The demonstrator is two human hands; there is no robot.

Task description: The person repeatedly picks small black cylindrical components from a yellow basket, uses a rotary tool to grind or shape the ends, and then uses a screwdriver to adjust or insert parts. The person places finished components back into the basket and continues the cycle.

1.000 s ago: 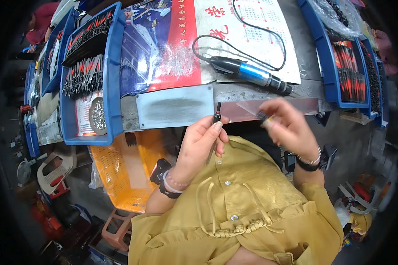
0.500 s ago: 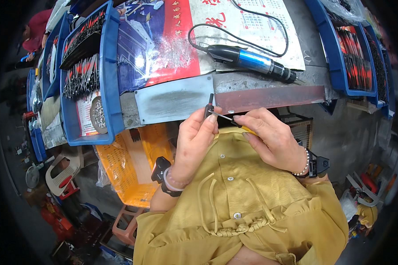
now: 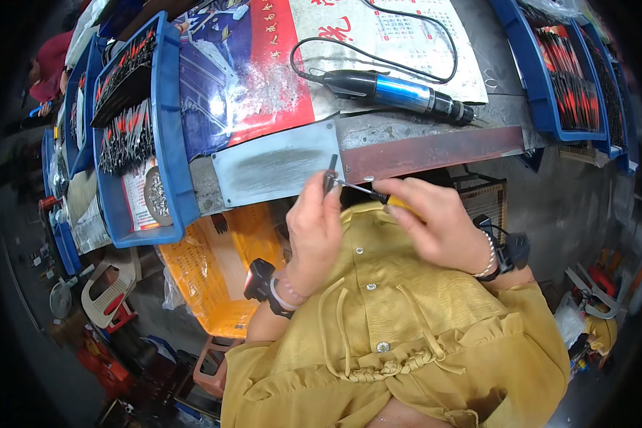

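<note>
You hold a small dark part [image 3: 330, 173] upright just below the front edge of the desk [image 3: 435, 146], right against the lower right corner of the grey metal plate [image 3: 274, 165] fixed there. Your left hand [image 3: 314, 232] rises from below with its fingers [image 3: 329, 196] pinched around the part's lower end. Your right hand [image 3: 439, 221] comes in from the right of the part, fingers clenched on a small screwdriver with a yellow handle [image 3: 399, 204]; its thin shaft [image 3: 357, 187] runs leftward and its tip meets the part. Both wrists are bent up in front of your chest, and each one carries a black strapped device and a bead bracelet.

One part and one screwdriver are in your hands. On the desk, up and right of the part, lies one blue and black electric screwdriver [image 3: 396, 93] with a black cord looping behind it, resting on a red and white printed sheet [image 3: 278, 64]. Two blue bins [image 3: 167, 128] of red and black pieces stand left of the part, and one more blue bin [image 3: 549, 71] of the same stands far to its right. An orange crate [image 3: 207, 271] sits below the desk, left of your left forearm. Your mustard shirt [image 3: 406, 328] fills the space beneath both hands and hides whatever lies under them.
</note>
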